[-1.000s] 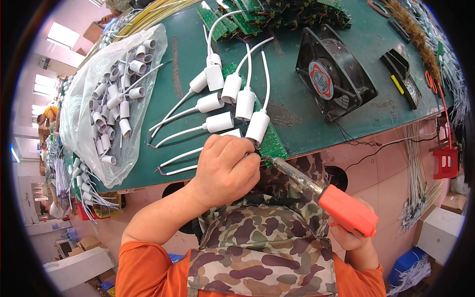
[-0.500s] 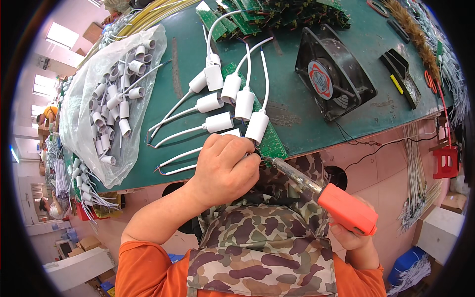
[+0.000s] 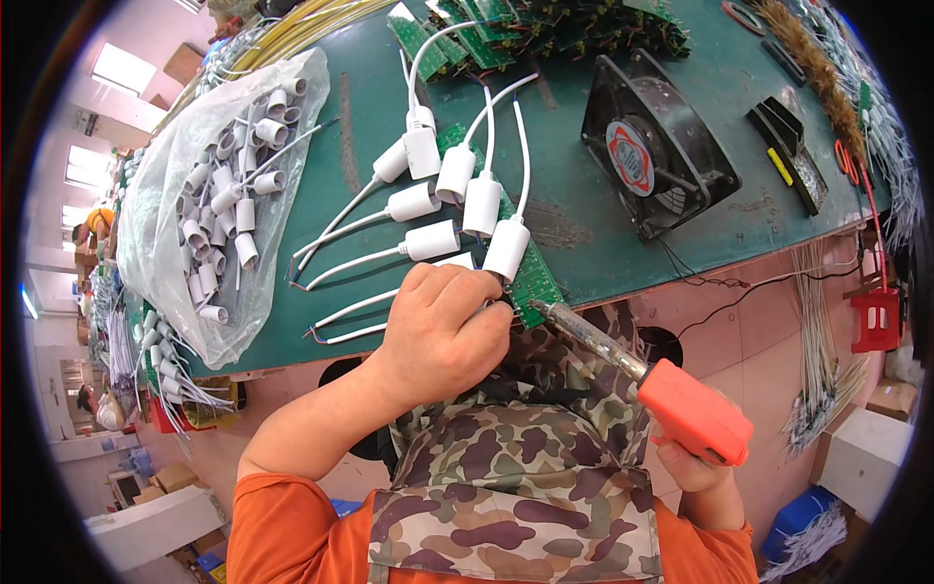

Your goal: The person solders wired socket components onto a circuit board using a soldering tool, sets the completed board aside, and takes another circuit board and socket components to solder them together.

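My left hand (image 3: 443, 331) is closed over a white lamp socket at the near edge of the green table (image 3: 574, 238), pressing it against a green circuit board (image 3: 530, 282). My right hand (image 3: 696, 467) grips the orange handle of a soldering gun (image 3: 681, 404), mostly hidden beneath it. The gun's metal tip (image 3: 545, 311) sits just right of my left hand, at the board's near end. Several more white sockets with white leads (image 3: 457, 180) stand along the board beyond my hand.
A clear plastic bag of white sockets (image 3: 214, 204) lies at the left. A black fan (image 3: 647, 156) stands at the right, with more circuit boards (image 3: 525, 24) behind. Yellow wires lie at the far left. Wire bundles hang at the table's right end.
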A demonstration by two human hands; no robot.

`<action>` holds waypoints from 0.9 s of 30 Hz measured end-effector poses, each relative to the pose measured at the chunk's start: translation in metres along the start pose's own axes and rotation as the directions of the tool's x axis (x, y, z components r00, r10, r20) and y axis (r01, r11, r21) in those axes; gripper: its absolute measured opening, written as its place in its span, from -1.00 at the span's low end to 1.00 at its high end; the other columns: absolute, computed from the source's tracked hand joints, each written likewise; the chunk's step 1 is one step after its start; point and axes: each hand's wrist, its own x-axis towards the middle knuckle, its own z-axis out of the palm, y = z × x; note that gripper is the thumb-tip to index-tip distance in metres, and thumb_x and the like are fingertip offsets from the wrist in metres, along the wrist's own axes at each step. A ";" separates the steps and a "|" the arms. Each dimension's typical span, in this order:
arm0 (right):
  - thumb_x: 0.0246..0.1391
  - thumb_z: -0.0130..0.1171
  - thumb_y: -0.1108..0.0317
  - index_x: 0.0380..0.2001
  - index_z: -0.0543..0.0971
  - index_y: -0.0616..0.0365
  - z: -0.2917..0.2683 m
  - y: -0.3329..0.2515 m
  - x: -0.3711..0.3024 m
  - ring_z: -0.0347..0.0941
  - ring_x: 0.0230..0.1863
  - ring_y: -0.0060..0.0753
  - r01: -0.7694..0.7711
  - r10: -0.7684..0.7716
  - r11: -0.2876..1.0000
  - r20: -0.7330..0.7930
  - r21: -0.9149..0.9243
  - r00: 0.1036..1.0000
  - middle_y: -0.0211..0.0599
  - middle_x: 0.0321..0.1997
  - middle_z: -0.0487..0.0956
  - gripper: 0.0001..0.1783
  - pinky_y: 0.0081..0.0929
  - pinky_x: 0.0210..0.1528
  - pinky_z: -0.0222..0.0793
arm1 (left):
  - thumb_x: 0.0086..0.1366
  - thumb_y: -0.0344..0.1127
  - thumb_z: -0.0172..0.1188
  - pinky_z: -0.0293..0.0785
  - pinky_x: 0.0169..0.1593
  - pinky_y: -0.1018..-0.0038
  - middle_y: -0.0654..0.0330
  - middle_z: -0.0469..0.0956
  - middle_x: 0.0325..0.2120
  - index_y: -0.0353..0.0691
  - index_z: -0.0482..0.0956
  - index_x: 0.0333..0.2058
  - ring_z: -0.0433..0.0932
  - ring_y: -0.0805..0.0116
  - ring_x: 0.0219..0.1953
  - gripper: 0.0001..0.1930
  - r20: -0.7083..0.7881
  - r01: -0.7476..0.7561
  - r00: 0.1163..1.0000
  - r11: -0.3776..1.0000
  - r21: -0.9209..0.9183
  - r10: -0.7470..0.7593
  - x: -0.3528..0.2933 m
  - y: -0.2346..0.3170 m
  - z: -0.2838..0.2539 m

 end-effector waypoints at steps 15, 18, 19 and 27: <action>-0.03 0.49 0.25 0.10 0.53 0.42 0.001 0.000 0.001 0.70 -0.31 -0.05 0.037 -0.038 0.999 0.013 0.036 0.999 -0.06 -0.18 0.70 -0.32 -0.28 -0.24 0.64 | -0.07 -0.47 0.46 0.39 -0.20 0.23 0.17 0.54 -0.20 -0.15 0.62 -0.26 0.55 0.15 -0.27 -0.67 0.016 -0.019 1.000 1.000 -0.008 0.019 -0.003 -0.001 -0.003; 0.06 0.43 0.21 -0.43 0.64 0.10 0.014 -0.013 0.009 0.57 -0.48 -0.33 -0.087 0.101 0.991 -0.142 0.098 0.985 -0.40 -0.50 0.63 -0.78 -0.41 -0.39 0.45 | -0.08 -0.47 0.46 0.39 -0.20 0.22 0.16 0.54 -0.20 -0.15 0.62 -0.26 0.55 0.15 -0.27 -0.67 0.012 -0.015 1.000 1.000 -0.008 0.015 -0.004 0.000 -0.002; 0.06 0.43 0.21 -0.43 0.64 0.10 0.013 -0.013 0.009 0.57 -0.48 -0.33 -0.087 0.100 0.991 -0.142 0.098 0.985 -0.40 -0.50 0.63 -0.78 -0.41 -0.39 0.45 | -0.08 -0.47 0.45 0.39 -0.20 0.22 0.16 0.54 -0.20 -0.15 0.62 -0.27 0.55 0.14 -0.28 -0.67 0.012 -0.011 1.000 1.000 -0.008 0.012 -0.004 0.000 -0.002; 0.06 0.43 0.24 -0.40 0.65 0.12 0.014 -0.015 0.013 0.55 -0.50 -0.33 -0.081 0.088 0.995 -0.120 0.060 0.989 -0.37 -0.48 0.62 -0.80 -0.40 -0.39 0.46 | -0.11 -0.48 0.45 0.37 -0.22 0.22 0.16 0.54 -0.21 -0.15 0.63 -0.27 0.55 0.14 -0.28 -0.65 0.003 -0.017 1.000 1.000 -0.006 0.017 -0.003 0.001 -0.002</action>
